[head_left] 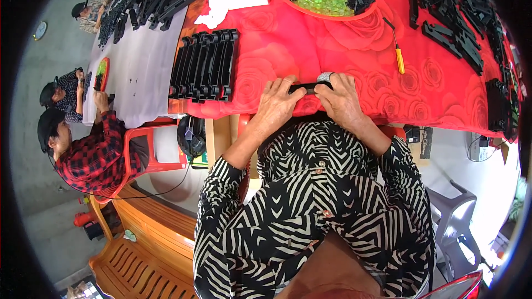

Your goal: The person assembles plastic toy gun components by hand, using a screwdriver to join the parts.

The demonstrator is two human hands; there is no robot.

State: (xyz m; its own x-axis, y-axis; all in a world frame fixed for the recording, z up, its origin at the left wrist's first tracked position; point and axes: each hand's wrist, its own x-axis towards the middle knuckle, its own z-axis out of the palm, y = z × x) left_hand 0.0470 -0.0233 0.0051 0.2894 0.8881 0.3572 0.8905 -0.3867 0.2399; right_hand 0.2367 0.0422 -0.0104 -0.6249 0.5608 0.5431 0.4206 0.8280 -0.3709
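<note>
A black plastic strip (310, 87) lies between both hands at the table's near edge; the left hand (279, 104) and right hand (342, 99) grip its ends, knuckles up.

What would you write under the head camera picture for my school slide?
Both hands, left hand and right hand, hold a black plastic strip at the edge of a red rose-patterned tablecloth.
</note>
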